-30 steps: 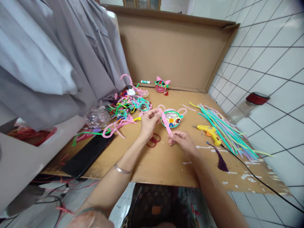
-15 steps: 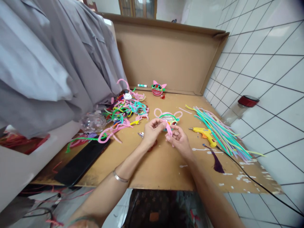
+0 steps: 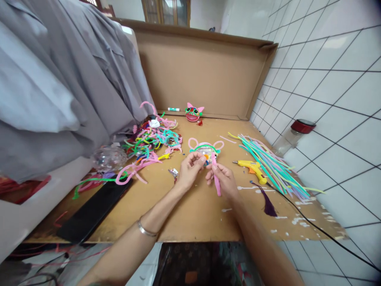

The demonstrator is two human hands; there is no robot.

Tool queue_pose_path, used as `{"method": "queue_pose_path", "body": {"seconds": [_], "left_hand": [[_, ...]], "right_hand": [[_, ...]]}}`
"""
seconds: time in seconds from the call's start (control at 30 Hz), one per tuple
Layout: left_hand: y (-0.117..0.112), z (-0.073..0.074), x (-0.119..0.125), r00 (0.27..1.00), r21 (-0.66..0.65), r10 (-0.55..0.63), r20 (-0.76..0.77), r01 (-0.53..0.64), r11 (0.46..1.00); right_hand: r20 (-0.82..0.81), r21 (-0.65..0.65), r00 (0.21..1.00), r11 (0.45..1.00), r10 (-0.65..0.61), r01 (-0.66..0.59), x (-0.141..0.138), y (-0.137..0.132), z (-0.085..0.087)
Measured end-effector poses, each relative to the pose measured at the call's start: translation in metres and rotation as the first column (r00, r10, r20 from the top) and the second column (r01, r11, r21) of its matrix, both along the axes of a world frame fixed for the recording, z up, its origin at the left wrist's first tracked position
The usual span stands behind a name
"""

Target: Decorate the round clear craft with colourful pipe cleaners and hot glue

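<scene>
My right hand [image 3: 224, 178] grips a folded pink pipe cleaner piece [image 3: 217, 186] between thumb and fingers, held nearly upright. Just left of it, my left hand [image 3: 190, 170] is closed in a pinch near the pink piece's upper part; whatever its fingertips hold is hidden. Behind both hands lies a half-made pipe cleaner animal head [image 3: 205, 147] with two round pink ear loops and a green band, its lower part covered by my fingers. Small scissors [image 3: 173, 173], partly hidden, lie beside my left wrist.
Straight pipe cleaners [image 3: 268, 163] and a yellow glue gun [image 3: 253, 167] lie right, near a purple tassel [image 3: 269, 204]. A tangled pipe cleaner pile [image 3: 149, 139] and black phone [image 3: 92, 210] are left. A finished animal head [image 3: 193, 113] stands against the cardboard wall [image 3: 202, 71].
The pink piece now stands straighter in my right hand, its length showing below the thumb. My left fingertips have come away from its top. The view has shifted slightly.
</scene>
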State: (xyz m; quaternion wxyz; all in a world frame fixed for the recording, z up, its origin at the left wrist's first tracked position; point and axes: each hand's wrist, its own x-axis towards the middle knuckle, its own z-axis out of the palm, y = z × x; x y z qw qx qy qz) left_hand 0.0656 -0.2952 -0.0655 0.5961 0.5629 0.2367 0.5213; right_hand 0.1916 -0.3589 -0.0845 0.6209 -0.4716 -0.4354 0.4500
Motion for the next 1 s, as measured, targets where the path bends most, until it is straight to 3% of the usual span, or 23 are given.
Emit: {"method": "queue_pose_path", "body": {"seconds": [0.23,1.0], "left_hand": [[-0.0024,0.0003,0.0004,0.997,-0.033,-0.064,-0.037,0.062,0.998],[-0.0022,0.0037,0.0006,0.997,-0.047,-0.025,-0.075,0.021,0.999]], "right_hand": [[-0.081,-0.046,0.982,0.983,0.173,-0.177,-0.0022,-0.0028,0.0029],[-0.018,-0.129,0.977,0.969,0.212,-0.212,-0.004,-0.0055,0.0087]]}}
